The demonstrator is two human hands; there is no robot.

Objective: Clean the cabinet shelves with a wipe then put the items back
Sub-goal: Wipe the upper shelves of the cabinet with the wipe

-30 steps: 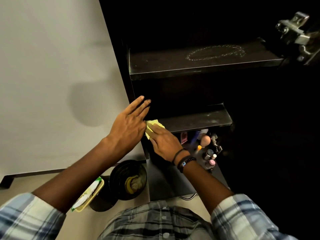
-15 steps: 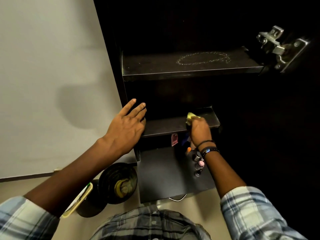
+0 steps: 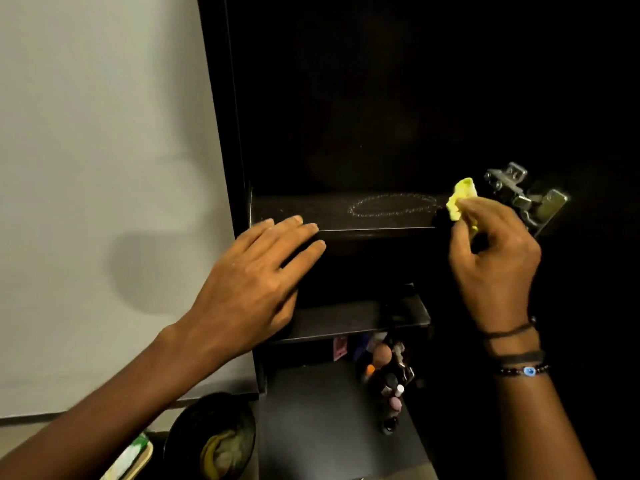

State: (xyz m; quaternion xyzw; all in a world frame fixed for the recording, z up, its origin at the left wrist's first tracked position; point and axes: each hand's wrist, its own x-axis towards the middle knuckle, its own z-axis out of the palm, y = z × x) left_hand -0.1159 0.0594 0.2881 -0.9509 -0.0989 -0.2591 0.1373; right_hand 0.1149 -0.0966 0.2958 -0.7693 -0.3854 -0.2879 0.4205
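The wipe (image 3: 462,199), a crumpled yellow one, is now up at the right end of the upper shelf (image 3: 304,214), pinched between the thumb and fingertips of my right hand (image 3: 495,265). It looks held just above the board rather than pressed flat, though I cannot tell for sure. Half a second ago that same hand had it down on the right end of the lower shelf (image 3: 363,318), so I judge the lower pass finished and the upper one about to start. My left hand (image 3: 256,282) has climbed too: released, fingers straight, tips resting on the upper shelf's front edge at its left end. A pale ring of residue (image 3: 391,204) lies on the upper shelf between my hands, not yet wiped. The small bottles (image 3: 391,379) sit clustered below the lower shelf, waiting to go back.
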